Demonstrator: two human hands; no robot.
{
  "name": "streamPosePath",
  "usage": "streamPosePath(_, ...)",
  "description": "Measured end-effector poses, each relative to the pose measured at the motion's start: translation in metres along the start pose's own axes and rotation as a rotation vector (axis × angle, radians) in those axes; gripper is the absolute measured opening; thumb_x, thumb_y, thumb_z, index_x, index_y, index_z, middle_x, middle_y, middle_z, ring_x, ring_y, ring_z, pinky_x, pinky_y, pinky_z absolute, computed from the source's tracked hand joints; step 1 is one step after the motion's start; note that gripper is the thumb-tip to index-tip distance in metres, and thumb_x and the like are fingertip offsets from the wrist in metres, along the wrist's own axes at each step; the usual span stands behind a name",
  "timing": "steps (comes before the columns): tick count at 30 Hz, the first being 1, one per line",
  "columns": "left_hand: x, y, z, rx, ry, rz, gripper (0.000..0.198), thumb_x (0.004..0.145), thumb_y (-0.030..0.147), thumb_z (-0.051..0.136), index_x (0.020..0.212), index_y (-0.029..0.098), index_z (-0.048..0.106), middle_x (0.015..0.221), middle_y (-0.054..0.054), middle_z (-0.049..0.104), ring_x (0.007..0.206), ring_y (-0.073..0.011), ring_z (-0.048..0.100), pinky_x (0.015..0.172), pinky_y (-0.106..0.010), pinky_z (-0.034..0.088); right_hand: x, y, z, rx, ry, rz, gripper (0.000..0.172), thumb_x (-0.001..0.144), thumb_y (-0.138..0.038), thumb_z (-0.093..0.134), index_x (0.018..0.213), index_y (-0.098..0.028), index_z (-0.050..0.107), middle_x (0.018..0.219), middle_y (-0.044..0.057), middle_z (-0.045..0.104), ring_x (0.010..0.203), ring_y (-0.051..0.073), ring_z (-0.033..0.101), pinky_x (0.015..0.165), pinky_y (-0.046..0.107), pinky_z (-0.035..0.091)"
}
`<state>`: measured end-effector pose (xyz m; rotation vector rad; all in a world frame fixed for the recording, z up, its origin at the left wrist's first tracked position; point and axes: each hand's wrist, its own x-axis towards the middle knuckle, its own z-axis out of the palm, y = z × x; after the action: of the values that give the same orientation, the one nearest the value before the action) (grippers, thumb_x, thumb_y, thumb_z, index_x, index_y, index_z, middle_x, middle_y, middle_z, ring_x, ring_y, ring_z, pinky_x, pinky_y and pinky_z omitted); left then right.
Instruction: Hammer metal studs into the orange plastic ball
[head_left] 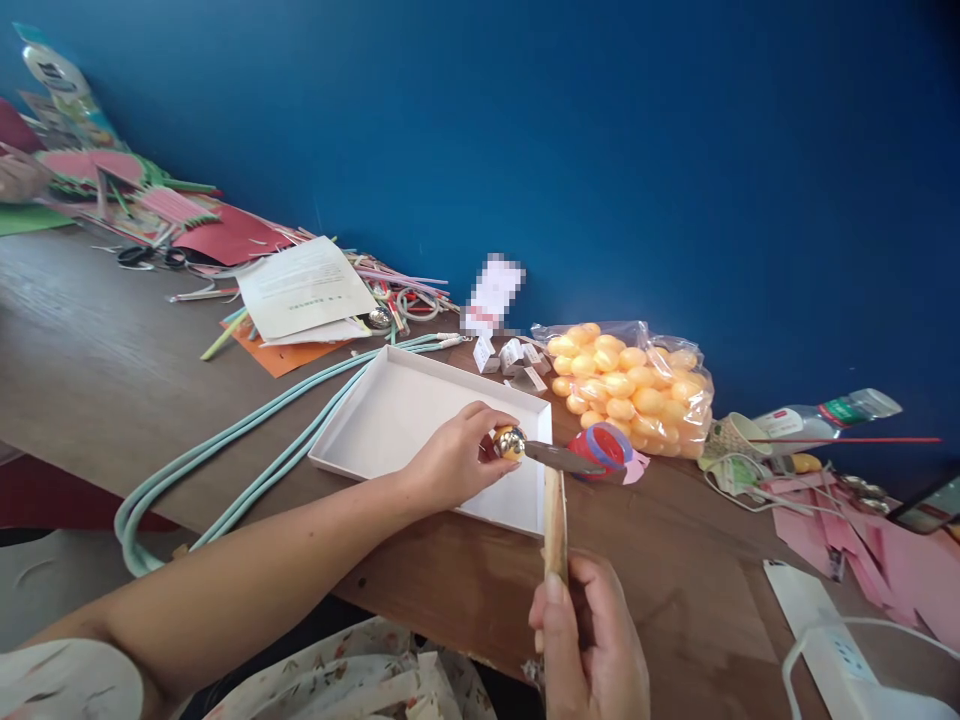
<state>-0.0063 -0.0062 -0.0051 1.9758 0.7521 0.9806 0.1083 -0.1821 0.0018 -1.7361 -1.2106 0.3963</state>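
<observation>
The left hand (457, 455) is clamped on a shiny ball (510, 442) over the white box (405, 400); the right hand (592, 640), at the ball's five o'clock, grips a hammer (556, 510), its head at three o'clock; seemingly lining up a tap, which calls for steady aim.

Ball (510, 442) gleaming here, mirror-bright, metallic! Hammer head (562, 457): dull metal. Handle (555, 520): bare wood. Box (401, 400): smooth matt card. Bag (626, 330): clear plastic, crinkled, flashing highlights; balls inside (620, 385) smooth, plastic-looking. Table (690, 560): wood grain, soft sheen. Cords (277, 405): cloth-like, matt. Sheet (300, 285): flat-finish paper. Bottle (802, 421): clear plastic, glossy.
</observation>
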Motion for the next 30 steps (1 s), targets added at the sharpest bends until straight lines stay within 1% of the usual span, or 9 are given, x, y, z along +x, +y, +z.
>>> streamPosePath(3,0.000,-0.001,0.000,0.018,0.013,0.022,0.034,0.075,0.021,0.066,0.107,0.020,0.057,0.096,-0.004,0.053,0.068,-0.0098,0.056,0.070,-0.027,0.053,-0.002,-0.003,0.001,0.012,-0.032,0.055,0.017,0.087,-0.040,0.050,0.090,-0.024,0.055,0.075,0.004,0.057,0.059,0.017,0.054,0.046,0.026,0.041)
streamPosePath(5,0.000,-0.002,0.001,0.029,0.015,0.019,0.034,0.076,0.021,0.066,0.108,0.021,0.057,0.097,-0.004,0.053,0.068,-0.0100,0.056,0.071,-0.027,0.053,-0.003,-0.004,0.002,0.039,-0.041,0.060,0.017,0.089,-0.039,0.047,0.090,-0.024,0.054,0.078,0.004,0.057,0.060,0.016,0.054,0.048,0.026,0.042)
streamPosePath(7,-0.001,-0.003,0.001,0.033,0.002,-0.002,0.034,0.077,0.024,0.064,0.110,0.021,0.057,0.098,-0.004,0.053,0.067,-0.0097,0.057,0.071,-0.028,0.053,-0.003,-0.004,0.003,0.056,-0.022,0.045,0.017,0.089,-0.039,0.047,0.092,-0.023,0.054,0.079,0.004,0.057,0.060,0.016,0.053,0.049,0.026,0.043)
streamPosePath(11,-0.002,-0.006,0.001,0.055,0.012,0.039,0.033,0.078,0.023,0.063,0.110,0.022,0.056,0.096,-0.003,0.052,0.068,-0.0096,0.057,0.071,-0.028,0.053,-0.002,0.000,0.007,0.029,0.003,-0.010,0.017,0.089,-0.037,0.048,0.090,-0.022,0.055,0.074,0.003,0.056,0.061,0.016,0.053,0.048,0.025,0.041)
streamPosePath(15,-0.001,-0.008,0.001,0.054,0.016,0.038,0.033,0.078,0.024,0.064,0.110,0.022,0.056,0.096,-0.001,0.051,0.066,-0.0081,0.057,0.069,-0.025,0.054,-0.001,0.004,0.010,0.030,0.031,-0.057,0.019,0.090,-0.037,0.045,0.090,-0.021,0.055,0.072,0.003,0.055,0.064,0.016,0.054,0.051,0.026,0.043)
streamPosePath(24,-0.002,-0.009,0.001,0.072,0.023,0.054,0.032,0.079,0.025,0.063,0.110,0.022,0.056,0.097,-0.002,0.053,0.068,-0.0091,0.058,0.069,-0.027,0.056,-0.002,0.002,0.013,0.040,0.048,-0.049,0.016,0.089,-0.034,0.045,0.087,-0.021,0.054,0.074,0.002,0.052,0.064,0.015,0.052,0.055,0.026,0.043)
streamPosePath(30,-0.001,-0.009,0.000,0.050,0.032,0.070,0.031,0.079,0.026,0.062,0.109,0.022,0.057,0.097,-0.002,0.053,0.069,-0.0096,0.059,0.066,-0.026,0.057,-0.001,-0.001,0.011,0.047,0.018,-0.068,0.012,0.088,-0.030,0.047,0.087,-0.020,0.054,0.075,0.002,0.052,0.064,0.015,0.052,0.056,0.026,0.044)
